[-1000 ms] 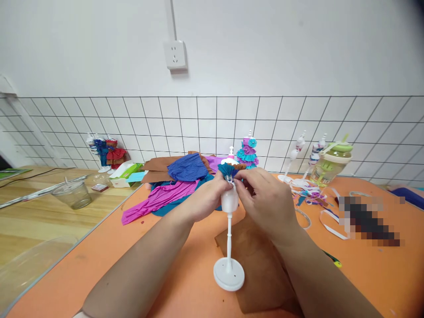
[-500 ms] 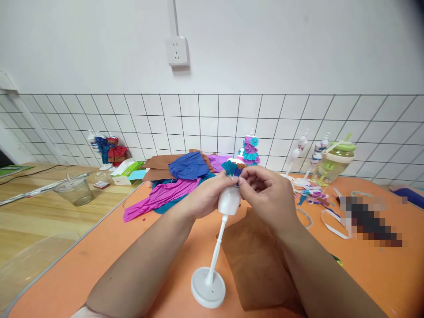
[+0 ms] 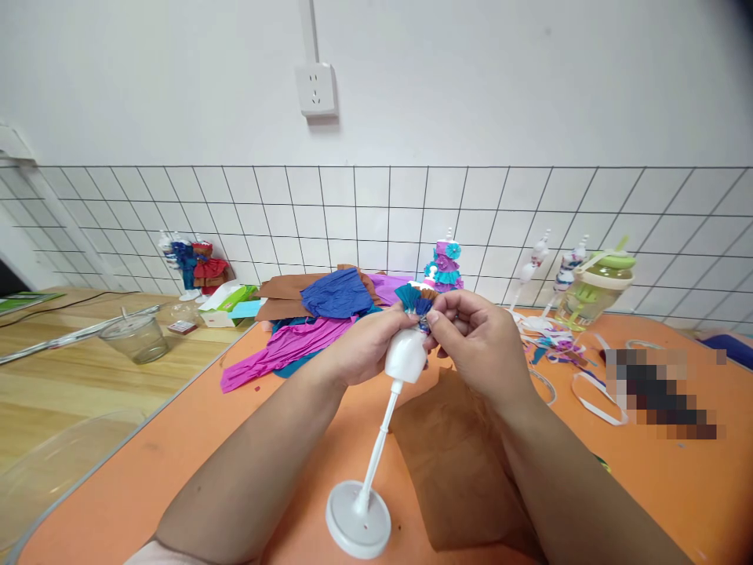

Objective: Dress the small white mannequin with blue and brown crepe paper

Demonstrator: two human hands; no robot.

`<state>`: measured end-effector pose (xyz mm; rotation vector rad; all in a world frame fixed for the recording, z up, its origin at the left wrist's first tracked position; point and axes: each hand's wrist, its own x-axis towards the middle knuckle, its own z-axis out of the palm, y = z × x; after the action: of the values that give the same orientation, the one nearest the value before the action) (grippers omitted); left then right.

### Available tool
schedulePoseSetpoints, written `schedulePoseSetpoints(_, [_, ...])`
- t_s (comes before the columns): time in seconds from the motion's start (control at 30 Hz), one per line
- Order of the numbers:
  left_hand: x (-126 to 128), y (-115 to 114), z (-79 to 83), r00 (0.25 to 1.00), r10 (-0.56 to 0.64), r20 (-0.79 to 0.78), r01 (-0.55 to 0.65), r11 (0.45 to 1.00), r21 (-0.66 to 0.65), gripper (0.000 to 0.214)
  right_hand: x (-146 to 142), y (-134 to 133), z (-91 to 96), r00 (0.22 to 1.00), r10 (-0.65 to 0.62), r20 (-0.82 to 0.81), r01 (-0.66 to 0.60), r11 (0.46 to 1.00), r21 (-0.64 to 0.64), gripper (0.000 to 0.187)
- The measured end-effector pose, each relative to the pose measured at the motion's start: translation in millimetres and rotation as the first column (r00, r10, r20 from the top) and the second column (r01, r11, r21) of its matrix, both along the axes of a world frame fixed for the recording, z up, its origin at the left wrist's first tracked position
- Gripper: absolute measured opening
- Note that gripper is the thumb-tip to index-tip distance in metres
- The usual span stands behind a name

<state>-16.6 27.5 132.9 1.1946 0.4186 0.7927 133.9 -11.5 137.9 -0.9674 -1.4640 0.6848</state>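
Note:
My left hand [image 3: 361,345] is closed round the white torso of a small mannequin stand [image 3: 405,357], which is tilted so its round base [image 3: 358,519] swings low to the left, off the table. My right hand [image 3: 479,341] pinches a teal and blue pleated crepe-paper piece [image 3: 412,298] at the top of the torso. A brown paper sheet [image 3: 459,463] lies on the orange table [image 3: 647,486] under my right forearm.
A pile of blue, magenta, brown and teal crepe paper [image 3: 318,314] lies behind my hands. A dressed mannequin [image 3: 444,267] stands beyond, two more [image 3: 191,267] at left. A green-lidded bottle [image 3: 594,294], paper scraps and white strips [image 3: 588,388] lie right. A clear cup [image 3: 134,339] is at left.
The mannequin stand went from upright on the table to lifted and tilted, its base swinging left and toward me. Both hands kept their grip at its top.

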Motion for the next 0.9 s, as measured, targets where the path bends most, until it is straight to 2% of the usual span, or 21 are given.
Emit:
schedulePoseSetpoints(0.2, [-1.1, -1.2, 0.6, 1.0, -0.021, 0.021, 0.021, 1.0, 0.004, 0.02, 2.8, 0.7, 0.2, 0.999, 0.053, 0.013, -0.053, 0.998, -0.016, 0.008])
schedulePoseSetpoints(0.37, [1.3, -2.8, 2.1, 0.998, 0.054, -0.025, -0.052, 0.997, 0.056, 0.022, 5.4, 4.1, 0.3, 0.994, 0.106, 0.017, -0.106, 0.994, -0.033, 0.006])
schedulePoseSetpoints(0.53, [1.5, 0.7, -0.4, 0.995, 0.078, -0.056, -0.076, 0.997, 0.035, 0.021, 6.9, 5.0, 2.3, 0.986, 0.169, -0.016, -0.169, 0.984, -0.052, 0.008])
schedulePoseSetpoints(0.67, [-1.2, 2.8, -0.5, 0.999, 0.022, -0.027, -0.022, 1.0, -0.004, 0.019, 11.6, 0.1, 5.1, 0.969, 0.244, -0.044, -0.246, 0.966, -0.074, 0.011])
schedulePoseSetpoints(0.77, [-5.7, 2.9, 2.3, 0.999, -0.041, 0.012, 0.041, 0.998, -0.044, 0.021, 18.2, -3.3, 7.3, 0.949, 0.282, -0.138, -0.294, 0.953, -0.072, 0.009])
schedulePoseSetpoints(0.83, [-9.4, 3.0, 4.6, 0.997, -0.062, 0.042, 0.065, 0.995, -0.074, 0.02, 23.1, -4.0, 8.9, 0.938, 0.277, -0.209, -0.295, 0.953, -0.065, 0.011])
schedulePoseSetpoints(0.9, [-12.7, 3.2, 6.5, 0.995, -0.066, 0.077, 0.073, 0.993, -0.091, 0.021, 27.9, -3.0, 10.8, 0.951, 0.226, -0.213, -0.245, 0.967, -0.067, 0.015])
